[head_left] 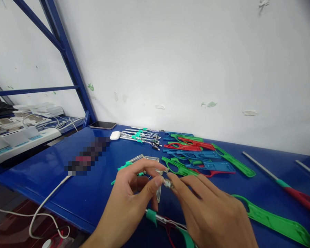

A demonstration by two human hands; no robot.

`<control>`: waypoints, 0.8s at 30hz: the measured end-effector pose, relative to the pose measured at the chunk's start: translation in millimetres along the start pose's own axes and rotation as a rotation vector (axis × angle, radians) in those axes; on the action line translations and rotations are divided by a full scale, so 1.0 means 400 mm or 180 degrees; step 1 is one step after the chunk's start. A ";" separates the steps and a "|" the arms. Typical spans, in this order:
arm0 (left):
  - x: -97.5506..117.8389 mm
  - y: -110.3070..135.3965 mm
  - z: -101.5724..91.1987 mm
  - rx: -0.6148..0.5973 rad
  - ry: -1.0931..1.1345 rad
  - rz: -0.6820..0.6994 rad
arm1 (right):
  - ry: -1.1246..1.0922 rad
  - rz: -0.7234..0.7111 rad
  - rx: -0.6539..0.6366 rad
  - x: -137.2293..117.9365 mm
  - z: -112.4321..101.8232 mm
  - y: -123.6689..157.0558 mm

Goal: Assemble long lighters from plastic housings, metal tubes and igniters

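My left hand (134, 198) and my right hand (213, 206) meet over the front of the table. Between the left thumb and the right fingers is a small whitish, brass-tinted part (168, 183), partly hidden. Both hands are closed in a pinch on it. Below them lies a metal tube with a teal piece (152, 216) and thin wires, partly covered by the right hand. Behind the left hand are several clear, narrow plastic pieces (136, 158) and teal bits (125, 165). A green handle shell (278, 218) rests beside the right hand.
Farther back lie several metal tubes with wires (141, 137) and a pile of blue, red and green shells (196, 155). A red-handled tube (273, 175) is at right. A white case (115, 135), phone (103, 125) and white cable (45, 203) are at left.
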State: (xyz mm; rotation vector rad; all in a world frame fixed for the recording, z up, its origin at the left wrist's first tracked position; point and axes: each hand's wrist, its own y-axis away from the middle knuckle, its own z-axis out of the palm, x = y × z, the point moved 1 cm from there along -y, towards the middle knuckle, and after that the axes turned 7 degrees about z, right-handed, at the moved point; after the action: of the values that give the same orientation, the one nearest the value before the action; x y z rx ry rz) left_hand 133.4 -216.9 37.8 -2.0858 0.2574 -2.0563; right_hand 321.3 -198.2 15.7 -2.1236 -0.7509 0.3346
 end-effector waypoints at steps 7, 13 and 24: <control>0.023 -0.004 -0.002 -0.0043 -0.0613 0.0189 | -0.0227 0.0072 -0.0010 0.002 -0.004 -0.003; 0.026 0.006 0.000 -0.0005 -0.0906 0.0485 | -0.0544 0.0303 -0.0090 0.006 -0.002 0.002; 0.015 0.013 -0.002 -0.0189 -0.1247 0.0769 | -0.1515 0.0696 -0.1276 0.030 -0.049 0.003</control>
State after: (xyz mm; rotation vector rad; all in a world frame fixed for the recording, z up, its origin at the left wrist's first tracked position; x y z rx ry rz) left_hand 132.9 -223.7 42.2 -2.3051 0.4817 -1.4872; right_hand 340.5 -203.7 27.3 -2.5479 -0.9117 0.8935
